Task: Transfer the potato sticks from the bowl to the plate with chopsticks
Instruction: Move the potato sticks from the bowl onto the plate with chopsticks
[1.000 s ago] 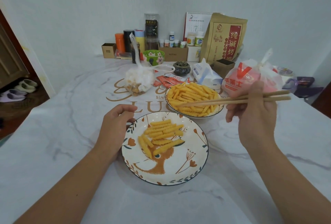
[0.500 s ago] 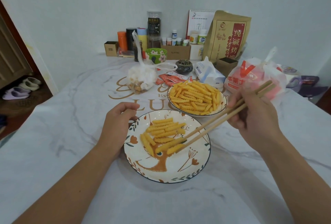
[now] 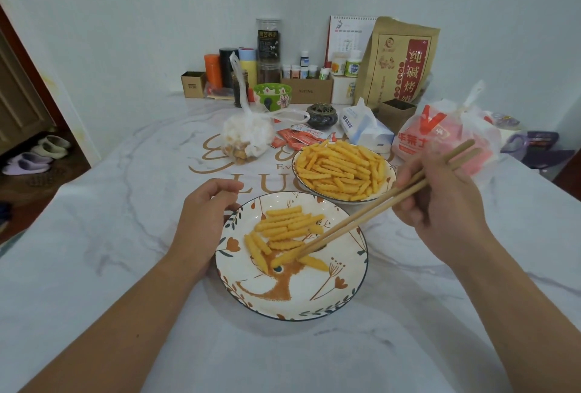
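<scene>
A potato stick [image 3: 284, 259] lies on the plate [image 3: 352, 285] at the tips of my chopsticks [image 3: 374, 208], which my right hand [image 3: 440, 204] grips. More sticks heap the bowl [image 3: 341, 169] just behind. My left hand [image 3: 204, 219] curls loosely, empty, against the plate's rim on the tabletop [image 3: 110, 235]

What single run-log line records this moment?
step: placing stick | right hand: chopsticks, tips on plate | left hand: at plate rim | bowl: many sticks left

A brown pouch [image 3: 398, 60], a tissue pack [image 3: 366, 127], perhaps slippers [image 3: 26, 163].
</scene>
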`<control>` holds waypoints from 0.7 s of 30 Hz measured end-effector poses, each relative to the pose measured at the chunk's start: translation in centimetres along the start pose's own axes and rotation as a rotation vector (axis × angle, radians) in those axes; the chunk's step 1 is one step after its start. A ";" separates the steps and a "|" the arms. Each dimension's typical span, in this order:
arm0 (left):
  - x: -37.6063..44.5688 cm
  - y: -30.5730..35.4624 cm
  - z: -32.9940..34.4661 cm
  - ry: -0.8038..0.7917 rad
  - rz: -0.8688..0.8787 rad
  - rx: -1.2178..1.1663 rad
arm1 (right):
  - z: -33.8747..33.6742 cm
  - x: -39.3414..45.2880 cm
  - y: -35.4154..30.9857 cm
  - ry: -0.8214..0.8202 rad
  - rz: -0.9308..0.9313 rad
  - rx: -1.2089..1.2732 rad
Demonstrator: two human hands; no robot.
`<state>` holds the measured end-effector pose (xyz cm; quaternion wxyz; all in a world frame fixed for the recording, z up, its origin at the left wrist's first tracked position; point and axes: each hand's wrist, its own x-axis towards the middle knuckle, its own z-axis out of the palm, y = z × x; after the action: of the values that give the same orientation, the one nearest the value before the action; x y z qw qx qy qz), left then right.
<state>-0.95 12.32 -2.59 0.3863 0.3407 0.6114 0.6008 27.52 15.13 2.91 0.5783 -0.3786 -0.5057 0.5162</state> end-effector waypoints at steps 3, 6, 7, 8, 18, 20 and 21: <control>0.0 0.0 0.1 0.008 -0.008 0.001 | 0.2 -0.1 0.3 -0.060 0.024 -0.049; -0.1 0.1 0.1 0.010 -0.010 0.003 | 0.9 -0.4 0.9 -0.138 0.000 -0.124; -0.1 0.1 0.1 0.011 -0.011 0.002 | 1.0 -0.5 0.9 -0.148 -0.009 -0.136; -0.1 0.1 0.1 0.012 -0.011 0.004 | 1.1 -0.5 0.9 -0.148 -0.014 -0.135; 0.1 0.0 0.0 0.011 -0.002 0.007 | -1.5 0.6 -0.5 -0.032 -0.063 -0.083; 0.1 0.0 0.1 0.012 -0.002 0.008 | -1.3 0.5 -0.4 -0.067 -0.065 -0.122; 0.0 0.0 0.1 0.013 -0.003 0.009 | -1.2 0.5 -0.4 -0.062 -0.067 -0.121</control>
<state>-0.91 12.38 -2.56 0.3817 0.3377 0.6169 0.5998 28.76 15.67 3.15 0.5555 -0.3797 -0.5658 0.4766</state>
